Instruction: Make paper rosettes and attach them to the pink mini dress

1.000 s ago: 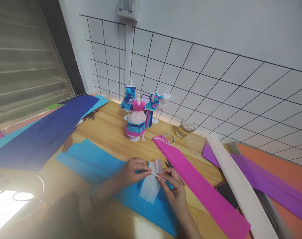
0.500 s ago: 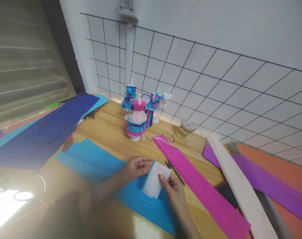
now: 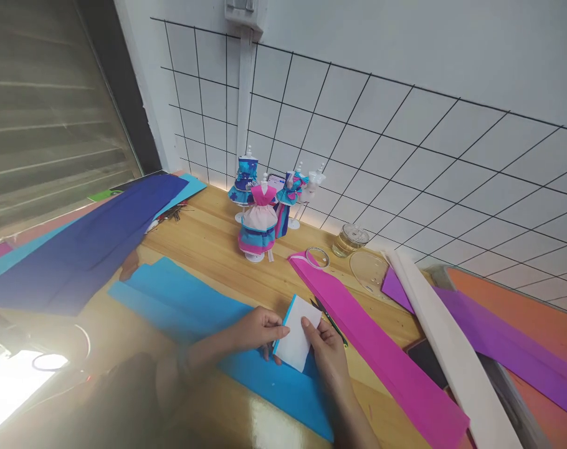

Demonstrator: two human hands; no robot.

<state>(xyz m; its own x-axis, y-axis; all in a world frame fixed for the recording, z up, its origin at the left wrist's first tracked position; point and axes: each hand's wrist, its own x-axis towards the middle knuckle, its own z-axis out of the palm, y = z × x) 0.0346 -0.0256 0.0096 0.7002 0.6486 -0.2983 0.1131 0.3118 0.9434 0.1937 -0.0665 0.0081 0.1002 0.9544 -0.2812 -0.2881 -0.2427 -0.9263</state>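
Observation:
Between my hands is a small white sheet (image 3: 298,330) with a bright blue strip along its left edge; whether it is paper or fabric I cannot tell. My left hand (image 3: 265,330) pinches the blue edge, thumb on top and fingers beneath. On the opposite side my right hand (image 3: 326,344) grips the sheet with the thumb over its face. Below it a long piece of blue crepe-like material (image 3: 181,305) lies across the table. Black-bladed scissors (image 3: 331,321), partly hidden, rest just beyond my right hand.
Small dress forms in doll dresses (image 3: 258,218) stand at the back, before a wire grid (image 3: 377,118). Pink material (image 3: 381,349), a tape roll (image 3: 318,257) and a glass jar (image 3: 351,240) lie to the right. Dark blue material (image 3: 91,237) covers the left; a bright lamp (image 3: 22,380) glares nearby.
My left hand has closed from loosely spread fingers to a pinch on the sheet's blue edge. The sheet now lies flatter and squarer between both hands, slightly turned.

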